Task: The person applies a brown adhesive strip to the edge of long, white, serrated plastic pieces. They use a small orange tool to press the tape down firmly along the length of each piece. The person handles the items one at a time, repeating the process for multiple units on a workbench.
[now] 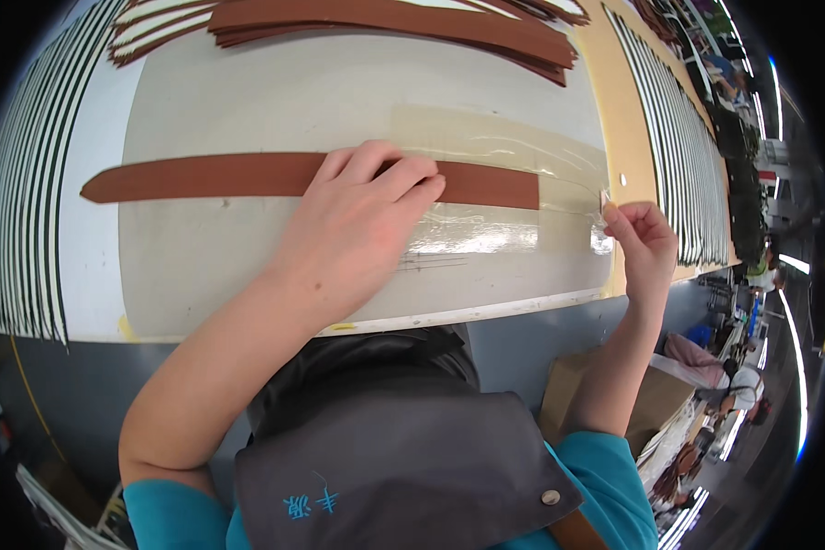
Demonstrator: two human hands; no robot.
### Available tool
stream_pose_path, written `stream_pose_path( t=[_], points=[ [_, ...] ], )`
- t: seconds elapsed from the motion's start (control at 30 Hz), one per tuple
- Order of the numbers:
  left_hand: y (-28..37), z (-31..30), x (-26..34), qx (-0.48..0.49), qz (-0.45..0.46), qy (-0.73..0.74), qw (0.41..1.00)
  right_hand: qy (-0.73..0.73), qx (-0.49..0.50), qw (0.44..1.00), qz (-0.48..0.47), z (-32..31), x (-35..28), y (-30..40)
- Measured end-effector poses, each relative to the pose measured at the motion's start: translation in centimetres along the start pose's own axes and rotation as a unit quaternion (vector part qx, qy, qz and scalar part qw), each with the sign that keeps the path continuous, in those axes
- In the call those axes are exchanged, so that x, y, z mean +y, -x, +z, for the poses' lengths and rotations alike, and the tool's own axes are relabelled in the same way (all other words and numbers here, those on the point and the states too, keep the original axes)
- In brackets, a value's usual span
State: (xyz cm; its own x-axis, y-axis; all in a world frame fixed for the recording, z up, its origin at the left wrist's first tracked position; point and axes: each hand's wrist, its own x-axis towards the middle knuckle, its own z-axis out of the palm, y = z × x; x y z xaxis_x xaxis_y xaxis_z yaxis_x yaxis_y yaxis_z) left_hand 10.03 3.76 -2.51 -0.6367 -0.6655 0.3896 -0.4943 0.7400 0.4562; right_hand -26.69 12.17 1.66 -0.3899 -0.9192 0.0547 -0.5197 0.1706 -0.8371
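A long brown strap-shaped strip (pixel 213 175), pointed at its left end and square at its right, lies flat across the grey work surface (pixel 179 275). My left hand (pixel 364 206) rests on the strip's middle, its curled fingers over the upper edge; whether they grip it is hidden. Beyond the strip's right end, my right hand (pixel 639 227) pinches a small whitish piece (pixel 605 201) between thumb and finger at the edge of a clear, shiny film (pixel 474 234). The film lies on the surface around the strip's right part.
A stack of brown strips (pixel 399 27) lies at the far side, with more pale-faced strips (pixel 158 31) beside it. Rows of narrow dark-edged strips stand at the left (pixel 34 172) and right (pixel 674 144). A cardboard box (pixel 570 385) is below right. People work farther off.
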Motion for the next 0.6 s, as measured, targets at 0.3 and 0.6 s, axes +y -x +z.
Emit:
stream_pose_path(
  t=[0.3, 0.6],
  points=[
    [0.2, 0.8, -0.3, 0.038, -0.007, 0.013, 0.999, -0.022, -0.180, 0.983, 0.013, 15.2, -9.5, -1.9],
    [0.2, 0.8, -0.4, 0.049, -0.006, 0.022, 0.999, -0.021, -0.158, 0.986, 0.038, 16.1, -9.3, -1.9]
  ],
)
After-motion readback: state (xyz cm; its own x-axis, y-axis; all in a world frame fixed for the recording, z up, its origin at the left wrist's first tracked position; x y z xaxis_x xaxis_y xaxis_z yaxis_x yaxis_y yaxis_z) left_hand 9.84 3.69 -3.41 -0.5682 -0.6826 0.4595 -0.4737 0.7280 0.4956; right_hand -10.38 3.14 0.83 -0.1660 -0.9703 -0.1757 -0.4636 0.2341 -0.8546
